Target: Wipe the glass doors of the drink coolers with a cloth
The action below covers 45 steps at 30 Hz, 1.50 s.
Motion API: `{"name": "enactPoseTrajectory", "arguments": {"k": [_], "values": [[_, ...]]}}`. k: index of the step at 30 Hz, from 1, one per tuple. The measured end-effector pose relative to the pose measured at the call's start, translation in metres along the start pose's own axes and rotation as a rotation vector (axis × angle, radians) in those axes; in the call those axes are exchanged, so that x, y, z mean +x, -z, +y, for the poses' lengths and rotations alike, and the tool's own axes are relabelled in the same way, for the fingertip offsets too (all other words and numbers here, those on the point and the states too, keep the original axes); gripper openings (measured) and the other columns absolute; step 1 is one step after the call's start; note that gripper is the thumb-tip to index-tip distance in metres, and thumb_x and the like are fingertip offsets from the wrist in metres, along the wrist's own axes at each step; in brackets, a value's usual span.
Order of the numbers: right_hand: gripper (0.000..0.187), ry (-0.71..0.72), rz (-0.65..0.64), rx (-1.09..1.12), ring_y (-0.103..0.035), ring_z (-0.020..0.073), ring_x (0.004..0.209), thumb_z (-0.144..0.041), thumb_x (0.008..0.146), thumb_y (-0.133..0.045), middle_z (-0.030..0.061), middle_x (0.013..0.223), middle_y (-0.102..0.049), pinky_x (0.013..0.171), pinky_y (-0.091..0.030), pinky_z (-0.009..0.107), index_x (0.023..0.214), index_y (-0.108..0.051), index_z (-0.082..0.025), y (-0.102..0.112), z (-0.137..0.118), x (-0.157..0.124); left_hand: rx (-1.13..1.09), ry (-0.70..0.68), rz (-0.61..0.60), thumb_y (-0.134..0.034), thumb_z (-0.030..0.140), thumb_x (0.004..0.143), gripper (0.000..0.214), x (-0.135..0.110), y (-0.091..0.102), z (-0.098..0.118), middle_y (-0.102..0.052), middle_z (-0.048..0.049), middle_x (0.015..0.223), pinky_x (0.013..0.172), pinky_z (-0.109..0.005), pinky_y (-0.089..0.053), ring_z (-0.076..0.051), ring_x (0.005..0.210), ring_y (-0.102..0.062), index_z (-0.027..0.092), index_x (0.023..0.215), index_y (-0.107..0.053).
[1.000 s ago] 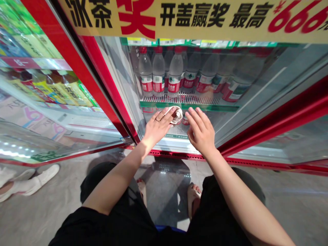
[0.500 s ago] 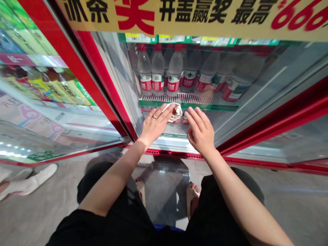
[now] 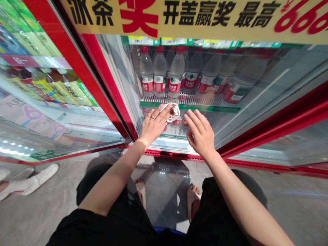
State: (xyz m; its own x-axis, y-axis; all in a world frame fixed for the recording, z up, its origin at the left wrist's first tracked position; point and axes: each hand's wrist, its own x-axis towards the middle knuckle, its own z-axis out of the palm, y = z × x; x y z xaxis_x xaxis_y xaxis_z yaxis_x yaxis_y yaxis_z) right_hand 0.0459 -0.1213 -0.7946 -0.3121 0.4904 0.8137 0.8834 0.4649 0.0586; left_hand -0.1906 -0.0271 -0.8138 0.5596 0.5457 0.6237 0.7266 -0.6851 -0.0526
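My left hand (image 3: 153, 123), a ring on one finger, presses a white cloth (image 3: 173, 112) against the green front edge of a wire shelf (image 3: 205, 108) inside an open drinks fridge. Its fingers lie fairly flat over the cloth. My right hand (image 3: 200, 132) hovers beside it with fingers stretched out and nothing in it, just below the same shelf edge. Water bottles (image 3: 176, 74) with red caps and red labels stand in rows on the shelf above both hands. More bottle tops (image 3: 177, 121) show on the lower shelf behind my fingers.
The fridge's red-framed glass door (image 3: 77, 68) stands open to the left, showing yellow tea bottles (image 3: 61, 90) behind it. A second red door frame (image 3: 276, 119) runs along the right. Another person's white shoes (image 3: 30, 182) rest on the grey floor at left. My sandalled feet (image 3: 192, 193) are below.
My left hand has slid the cloth a little to the left and up along the shelf edge. My right hand has barely moved.
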Motion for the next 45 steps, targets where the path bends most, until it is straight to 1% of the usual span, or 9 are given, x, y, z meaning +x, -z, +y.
{"name": "enactPoseTrajectory", "arguments": {"k": [5,12,19,23,26,32,35,40,45], "values": [[0.089,-0.027,-0.016,0.025,-0.047,0.0263,0.160,-0.004,0.099,-0.047,0.0023,0.170,-0.052,0.129,-0.047,0.054,0.176,-0.017,-0.037,-0.001,0.003,-0.002,-0.030,0.184,0.092,-0.047,0.013,0.104,0.063,-0.008,0.000,-0.011,-0.045,-0.0068,0.172,0.142,-0.047,-0.019,-0.024,0.166,-0.031,0.024,0.166,-0.048],[0.089,-0.027,-0.032,0.018,-0.046,0.0266,0.160,-0.005,0.099,-0.047,0.0025,0.171,-0.050,0.129,-0.047,0.056,0.177,-0.016,-0.036,0.000,0.001,-0.002,-0.021,0.121,0.009,-0.052,0.011,0.101,0.065,-0.011,-0.003,-0.008,-0.046,-0.0070,0.172,0.142,-0.044,-0.017,-0.023,0.166,-0.032,0.026,0.164,-0.052],[0.089,0.005,-0.002,0.008,-0.045,0.0254,0.161,-0.003,0.099,-0.047,0.0037,0.170,-0.051,0.128,-0.049,0.054,0.177,-0.017,-0.034,0.000,0.001,0.001,-0.077,0.321,0.193,-0.047,0.015,0.103,0.058,-0.016,-0.006,-0.021,-0.046,-0.0157,0.171,0.140,-0.054,-0.023,-0.030,0.168,-0.025,0.015,0.160,-0.054],[0.090,0.004,-0.010,0.013,-0.044,0.0259,0.161,-0.003,0.099,-0.047,0.0037,0.170,-0.051,0.128,-0.050,0.054,0.177,-0.016,-0.034,0.001,-0.001,0.001,-0.091,0.291,0.161,-0.046,0.018,0.104,0.058,-0.020,-0.014,-0.015,-0.050,-0.0118,0.169,0.140,-0.053,-0.022,-0.026,0.168,-0.025,0.020,0.161,-0.053],[0.090,0.007,-0.014,0.020,-0.044,0.0260,0.161,-0.003,0.099,-0.047,0.0040,0.170,-0.051,0.128,-0.049,0.055,0.177,-0.015,-0.033,0.002,-0.001,0.001,-0.091,0.274,0.148,-0.047,0.018,0.103,0.057,-0.015,-0.004,-0.018,-0.050,-0.0104,0.170,0.141,-0.053,-0.021,-0.027,0.167,-0.029,0.022,0.159,-0.056],[0.089,-0.022,-0.040,0.060,-0.045,0.0266,0.161,-0.006,0.101,-0.046,0.0016,0.172,-0.048,0.131,-0.046,0.057,0.177,-0.012,-0.037,0.001,-0.001,0.000,-0.063,0.451,0.103,-0.049,0.014,0.099,0.071,-0.012,0.012,-0.026,-0.037,-0.0156,0.176,0.141,-0.052,-0.021,-0.031,0.170,-0.022,0.012,0.169,-0.040],[0.088,-0.011,-0.040,0.056,-0.045,0.0261,0.161,-0.006,0.101,-0.046,0.0030,0.171,-0.050,0.130,-0.047,0.056,0.177,-0.013,-0.035,-0.001,-0.003,0.000,-0.049,0.410,0.118,-0.052,0.015,0.099,0.069,-0.014,0.007,-0.024,-0.043,-0.0169,0.173,0.140,-0.055,-0.026,-0.032,0.168,-0.027,0.012,0.167,-0.044],[0.087,0.016,-0.043,0.044,-0.044,0.0262,0.161,-0.005,0.101,-0.046,0.0059,0.170,-0.051,0.129,-0.049,0.055,0.177,-0.014,-0.031,-0.004,-0.008,-0.001,-0.015,0.092,0.020,-0.057,0.015,0.097,0.060,-0.008,0.017,-0.043,-0.059,-0.0056,0.163,0.138,-0.047,-0.033,-0.025,0.160,-0.047,0.029,0.155,-0.063],[0.088,0.024,-0.083,0.058,-0.044,0.0262,0.161,-0.005,0.100,-0.048,0.0063,0.169,-0.053,0.129,-0.048,0.054,0.177,-0.015,-0.032,-0.007,-0.009,-0.007,0.023,0.216,0.155,-0.056,0.013,0.094,0.059,-0.015,0.029,-0.064,-0.056,-0.0130,0.165,0.139,-0.053,-0.031,-0.030,0.161,-0.044,0.019,0.153,-0.064]]}}
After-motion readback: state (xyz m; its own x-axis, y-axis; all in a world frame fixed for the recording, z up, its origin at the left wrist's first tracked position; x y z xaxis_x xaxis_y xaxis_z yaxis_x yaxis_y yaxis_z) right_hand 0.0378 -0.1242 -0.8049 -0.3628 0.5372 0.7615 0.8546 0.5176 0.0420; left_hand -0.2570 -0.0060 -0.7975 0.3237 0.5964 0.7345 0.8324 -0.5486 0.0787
